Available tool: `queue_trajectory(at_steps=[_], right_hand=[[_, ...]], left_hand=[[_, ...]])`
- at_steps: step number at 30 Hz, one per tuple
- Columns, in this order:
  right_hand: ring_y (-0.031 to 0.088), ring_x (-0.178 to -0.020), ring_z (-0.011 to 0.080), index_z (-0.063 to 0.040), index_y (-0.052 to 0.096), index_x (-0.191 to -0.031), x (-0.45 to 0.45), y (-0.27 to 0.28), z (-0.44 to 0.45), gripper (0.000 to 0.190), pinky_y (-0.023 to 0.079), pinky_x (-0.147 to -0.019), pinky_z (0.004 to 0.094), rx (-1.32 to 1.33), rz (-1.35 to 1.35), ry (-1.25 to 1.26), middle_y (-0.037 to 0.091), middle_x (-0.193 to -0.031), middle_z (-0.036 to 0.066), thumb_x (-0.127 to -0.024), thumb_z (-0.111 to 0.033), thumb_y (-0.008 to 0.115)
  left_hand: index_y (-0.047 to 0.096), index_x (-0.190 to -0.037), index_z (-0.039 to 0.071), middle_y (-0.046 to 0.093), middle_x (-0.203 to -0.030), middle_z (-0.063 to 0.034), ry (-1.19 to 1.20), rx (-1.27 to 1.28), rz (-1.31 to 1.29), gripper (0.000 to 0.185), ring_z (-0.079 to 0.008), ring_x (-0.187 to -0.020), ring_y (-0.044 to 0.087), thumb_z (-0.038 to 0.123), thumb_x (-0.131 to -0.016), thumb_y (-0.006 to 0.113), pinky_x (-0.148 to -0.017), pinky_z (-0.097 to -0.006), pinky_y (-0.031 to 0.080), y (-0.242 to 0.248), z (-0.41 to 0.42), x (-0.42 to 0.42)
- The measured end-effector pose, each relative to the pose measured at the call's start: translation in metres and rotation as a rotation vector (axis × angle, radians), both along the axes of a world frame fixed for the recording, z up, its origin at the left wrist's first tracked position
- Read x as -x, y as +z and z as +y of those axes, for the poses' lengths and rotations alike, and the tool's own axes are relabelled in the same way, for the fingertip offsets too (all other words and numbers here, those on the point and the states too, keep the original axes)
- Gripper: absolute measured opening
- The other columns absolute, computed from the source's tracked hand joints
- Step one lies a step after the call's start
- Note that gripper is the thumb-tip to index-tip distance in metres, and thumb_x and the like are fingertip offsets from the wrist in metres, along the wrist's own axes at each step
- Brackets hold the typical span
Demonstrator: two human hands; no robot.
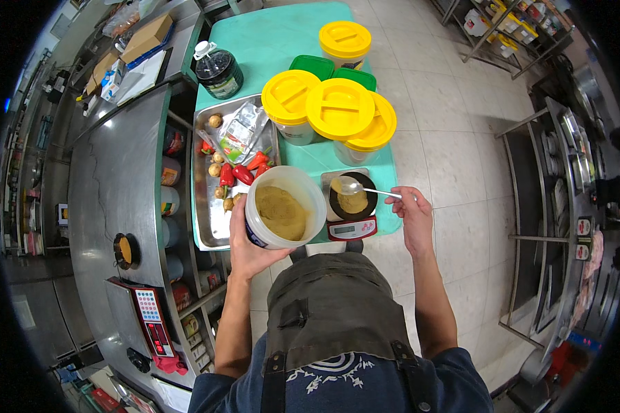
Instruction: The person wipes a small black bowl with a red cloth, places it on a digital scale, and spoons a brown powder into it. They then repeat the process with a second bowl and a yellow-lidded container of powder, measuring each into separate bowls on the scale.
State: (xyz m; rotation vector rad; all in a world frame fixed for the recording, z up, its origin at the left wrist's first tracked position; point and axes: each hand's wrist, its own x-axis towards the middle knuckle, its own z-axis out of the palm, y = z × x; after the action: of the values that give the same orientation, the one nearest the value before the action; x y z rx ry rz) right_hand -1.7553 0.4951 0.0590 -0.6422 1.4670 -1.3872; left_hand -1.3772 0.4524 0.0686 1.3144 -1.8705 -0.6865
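Note:
My left hand (251, 251) holds a white plastic tub (316, 199) tilted, with its lid off and greenish-brown powder (281, 212) inside. Between the finger and thumb of my right hand (414, 214) is the handle of a metal spoon (352, 186). The spoon's bowl is over a small black bowl (371, 181), where a mound of similar powder (353, 203) lies. Under the black bowl is a small digital kitchen scale (351, 228) with a red and white front, at the near edge of the green-covered table (279, 31).
Left of the tub, a steel tray (205, 227) holds red peppers (243, 174), small brownish bulbs and a plastic packet (242, 131). Behind stand several yellow-lidded tubs (340, 108), green lids (312, 67) and a large dark bottle (218, 72). A steel counter (134, 155) bears a larger red scale (155, 322).

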Motion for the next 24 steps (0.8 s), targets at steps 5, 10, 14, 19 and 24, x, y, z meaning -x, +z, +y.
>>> queue_trajectory(at_steps=[5, 10, 14, 19, 24], right_hand=[[0.065, -0.091, 0.0123, -0.002, 0.074, -0.121, 0.008, -0.062, 0.018, 0.023, 0.052, -0.087, 0.0291, 0.069, 0.338, 0.025, 0.08, -0.105, 0.007, -0.116, -0.019, 0.059], [0.066, -0.096, 0.0141, -0.002, 0.074, -0.124, -0.004, -0.064, 0.019, 0.021, 0.054, -0.093, 0.031, 0.075, 0.51, 0.08, 0.079, -0.107, 0.006, -0.117, -0.016, 0.06], [0.066, -0.096, 0.013, 0.0, 0.074, -0.122, -0.007, -0.016, 0.014, 0.024, 0.054, -0.092, 0.0305, 0.143, 0.261, -0.046, 0.079, -0.106, 0.007, -0.117, -0.019, 0.058], [0.069, -0.095, 0.0154, 0.0, 0.074, -0.118, -0.037, 0.04, -0.011, 0.029, 0.055, -0.088, 0.0331, 0.185, 0.148, 0.196, 0.079, -0.103, 0.007, -0.117, -0.026, 0.06], [0.073, -0.098, 0.0253, -0.001, 0.075, -0.114, -0.076, 0.031, -0.043, 0.025, 0.057, -0.089, 0.0379, 0.284, 0.569, 0.582, 0.079, -0.105, 0.014, -0.112, -0.023, 0.064]], left_hand=[[0.043, -0.162, -0.004, 0.059, -0.153, -0.0235, 0.046, 0.003, 0.044, 0.137, -0.041, -0.141, 0.06, 0.041, -0.051, 0.11, -0.121, -0.0513, 0.046, -0.003, 0.001, -0.005], [0.042, -0.161, -0.005, 0.059, -0.152, -0.0241, 0.034, 0.013, 0.03, 0.137, -0.0412, -0.141, 0.059, 0.042, -0.051, 0.11, -0.121, -0.0517, 0.046, -0.003, 0.0, -0.006], [0.043, -0.161, -0.005, 0.059, -0.152, -0.0241, 0.008, -0.007, 0.022, 0.136, -0.0421, -0.142, 0.059, 0.042, -0.052, 0.109, -0.121, -0.0527, 0.046, -0.001, -0.001, 0.0], [0.041, -0.163, -0.004, 0.059, -0.153, -0.0229, -0.053, 0.008, 0.005, 0.137, -0.0392, -0.142, 0.059, 0.039, -0.053, 0.11, -0.121, -0.0509, 0.046, 0.005, -0.003, 0.01], [0.039, -0.164, -0.004, 0.058, -0.156, -0.021, -0.092, 0.023, -0.013, 0.137, -0.0323, -0.142, 0.06, 0.033, -0.053, 0.111, -0.122, -0.0466, 0.048, 0.01, -0.004, 0.018]])
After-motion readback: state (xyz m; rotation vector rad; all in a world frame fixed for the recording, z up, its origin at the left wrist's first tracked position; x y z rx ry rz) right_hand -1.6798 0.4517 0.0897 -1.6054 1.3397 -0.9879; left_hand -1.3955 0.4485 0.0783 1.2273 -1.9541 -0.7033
